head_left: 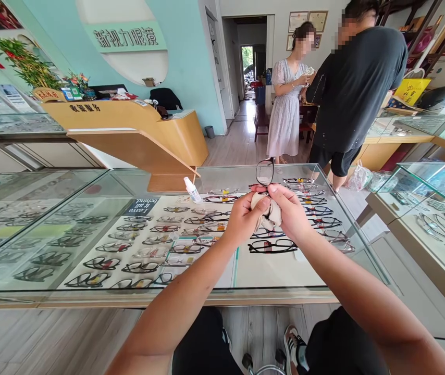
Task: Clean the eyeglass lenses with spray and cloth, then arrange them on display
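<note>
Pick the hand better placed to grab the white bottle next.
Probably the left hand: it is nearer the white bottle than the right hand is. Both, though, are occupied with the glasses and cloth.

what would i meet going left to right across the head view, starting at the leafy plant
Leafy plant → wall sign → small white bottle → dark bin → left hand → right hand → yellow bag.

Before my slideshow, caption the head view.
Left hand and right hand hold eyeglasses and a cloth above a glass display case.
</note>
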Demonstrator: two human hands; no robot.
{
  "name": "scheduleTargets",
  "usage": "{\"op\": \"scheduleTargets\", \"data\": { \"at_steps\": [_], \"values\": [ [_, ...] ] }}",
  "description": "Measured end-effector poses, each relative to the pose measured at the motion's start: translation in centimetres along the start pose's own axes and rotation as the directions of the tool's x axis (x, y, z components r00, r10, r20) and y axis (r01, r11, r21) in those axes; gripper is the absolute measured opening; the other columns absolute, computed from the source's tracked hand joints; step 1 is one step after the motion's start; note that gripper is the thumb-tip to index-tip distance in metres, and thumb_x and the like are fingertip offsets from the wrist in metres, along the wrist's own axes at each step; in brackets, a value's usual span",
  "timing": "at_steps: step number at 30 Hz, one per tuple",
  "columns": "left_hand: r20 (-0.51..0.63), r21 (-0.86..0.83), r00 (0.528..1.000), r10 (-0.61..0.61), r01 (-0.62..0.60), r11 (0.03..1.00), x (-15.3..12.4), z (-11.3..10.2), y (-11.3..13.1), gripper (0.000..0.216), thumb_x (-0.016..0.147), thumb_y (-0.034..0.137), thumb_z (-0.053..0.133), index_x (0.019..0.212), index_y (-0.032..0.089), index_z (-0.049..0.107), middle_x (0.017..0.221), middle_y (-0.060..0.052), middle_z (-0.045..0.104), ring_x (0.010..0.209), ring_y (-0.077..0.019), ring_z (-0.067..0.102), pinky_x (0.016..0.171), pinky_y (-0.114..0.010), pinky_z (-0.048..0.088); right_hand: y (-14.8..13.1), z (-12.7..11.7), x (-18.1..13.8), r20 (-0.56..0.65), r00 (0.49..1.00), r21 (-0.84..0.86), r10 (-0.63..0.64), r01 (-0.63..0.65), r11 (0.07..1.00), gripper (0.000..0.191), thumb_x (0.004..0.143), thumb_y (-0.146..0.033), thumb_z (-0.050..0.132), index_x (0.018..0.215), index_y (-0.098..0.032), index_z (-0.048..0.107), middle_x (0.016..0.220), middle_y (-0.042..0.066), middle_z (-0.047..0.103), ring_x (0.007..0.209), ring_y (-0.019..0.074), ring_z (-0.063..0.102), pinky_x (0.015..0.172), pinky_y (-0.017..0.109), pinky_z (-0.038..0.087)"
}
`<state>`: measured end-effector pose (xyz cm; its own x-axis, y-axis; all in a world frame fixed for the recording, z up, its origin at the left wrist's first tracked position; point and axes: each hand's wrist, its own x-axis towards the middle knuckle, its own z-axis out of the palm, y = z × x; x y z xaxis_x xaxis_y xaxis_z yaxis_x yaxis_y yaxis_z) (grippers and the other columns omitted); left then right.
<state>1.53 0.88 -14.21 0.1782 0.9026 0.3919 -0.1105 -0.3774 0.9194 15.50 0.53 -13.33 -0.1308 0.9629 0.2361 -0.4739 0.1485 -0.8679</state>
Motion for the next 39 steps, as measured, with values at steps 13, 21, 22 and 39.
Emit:
{"op": "scheduleTargets", "data": {
  "at_steps": [13, 21, 22, 39],
  "values": [
    [0.172, -0.226, 0.975, -0.138, 0.176, 0.958, 0.3, -0.5, -1.4, 0.051, 0.093, 0.066, 0.081, 0.117, 0.021, 0.079, 0.094, -0.005, 0.075, 0.092, -0.0218, 0.070, 0.082, -0.031, 0.054, -0.8, -0.8, 0.4, -0.025, 0.998, 0.049, 0.060, -0.059, 0.997, 0.036, 0.079, -0.061, 0.094, 0.085, -0.027, 0.084, 0.095, 0.004, 0.085, 0.087, 0.0232, 0.079, 0.078, 0.035, 0.063],
    [0.239, -0.168, 0.959, -0.154, 0.197, 0.966, 0.2, -0.9, -0.8, 0.063, 0.082, 0.059, 0.092, 0.129, 0.020, 0.075, 0.096, -0.003, 0.073, 0.082, -0.0182, 0.065, 0.075, -0.029, 0.051, -0.7, -0.8, 0.6, -0.031, 0.994, 0.056, 0.105, -0.104, 0.993, 0.042, 0.076, -0.065, 0.095, 0.086, -0.026, 0.084, 0.091, 0.004, 0.084, 0.080, 0.0222, 0.077, 0.070, 0.032, 0.060],
    [0.209, -0.145, 0.966, -0.153, 0.185, 0.972, 0.2, -0.8, -0.8, 0.060, 0.083, 0.060, 0.092, 0.123, 0.019, 0.076, 0.090, -0.002, 0.071, 0.077, -0.0164, 0.062, 0.071, -0.028, 0.049, -0.4, -0.7, 0.5, -0.030, 0.995, 0.046, 0.094, -0.092, 0.995, 0.042, 0.077, -0.066, 0.093, 0.087, -0.027, 0.084, 0.092, 0.004, 0.084, 0.083, 0.0225, 0.077, 0.071, 0.032, 0.060],
    [-0.048, -0.403, 0.934, -0.353, 0.306, 0.863, 1.2, -0.5, -3.0, 0.063, 0.079, 0.077, 0.086, 0.107, 0.021, 0.081, 0.109, -0.008, 0.083, 0.110, -0.0258, 0.077, 0.094, -0.035, 0.060, -1.3, -1.9, 1.0, -0.058, 0.993, -0.147, -0.102, 0.093, 0.985, 0.027, 0.086, -0.059, 0.088, 0.091, -0.033, 0.090, 0.125, 0.003, 0.081, 0.124, 0.0284, 0.070, 0.111, 0.043, 0.051]
  ]
}}
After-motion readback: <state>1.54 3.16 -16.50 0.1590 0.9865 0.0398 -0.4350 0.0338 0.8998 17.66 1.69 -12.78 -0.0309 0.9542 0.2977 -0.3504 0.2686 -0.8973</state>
